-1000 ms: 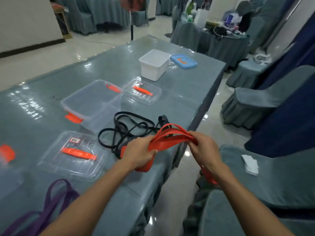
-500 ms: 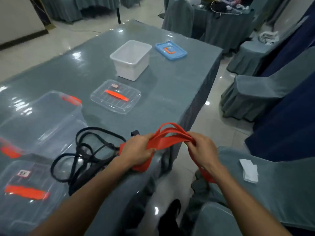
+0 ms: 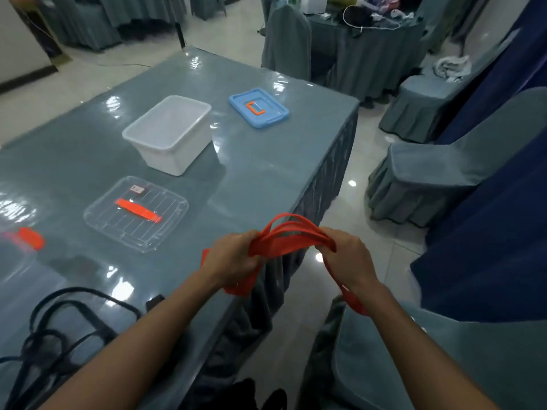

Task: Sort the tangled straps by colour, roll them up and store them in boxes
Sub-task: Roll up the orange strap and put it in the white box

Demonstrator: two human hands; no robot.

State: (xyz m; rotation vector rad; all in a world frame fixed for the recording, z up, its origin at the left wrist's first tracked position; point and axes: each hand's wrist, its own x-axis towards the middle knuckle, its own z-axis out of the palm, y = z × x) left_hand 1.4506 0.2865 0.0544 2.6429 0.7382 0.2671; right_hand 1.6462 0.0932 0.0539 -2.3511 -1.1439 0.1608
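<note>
Gripped at both ends: an orange strap (image 3: 284,241), folded into a bunch of loops and held up in the air just past the near corner of the table (image 3: 266,184). Around one end, the left hand (image 3: 233,258), fingers curled tight, with more orange poking out under the fist. Around the other end, the right hand (image 3: 349,258), fingers curled and pinching, with a loose orange tail hanging down below the wrist. Between the two fists, loops arching up like a small bridge. Down at the near left on the table, a tangle of black straps (image 3: 50,340), lying loose, well apart from both hands. Farther back, a flat clear lid (image 3: 136,214) with an orange handle. Behind that, an open white box (image 3: 171,134), upright. Near the box on its right, a blue lid (image 3: 259,112) with an orange handle, lying flat. At the far left edge, an orange clip (image 3: 31,238) on something clear, too blurry to tell more. Off to the right, on the shiny floor, chairs (image 3: 429,173) in grey-blue covers.
</note>
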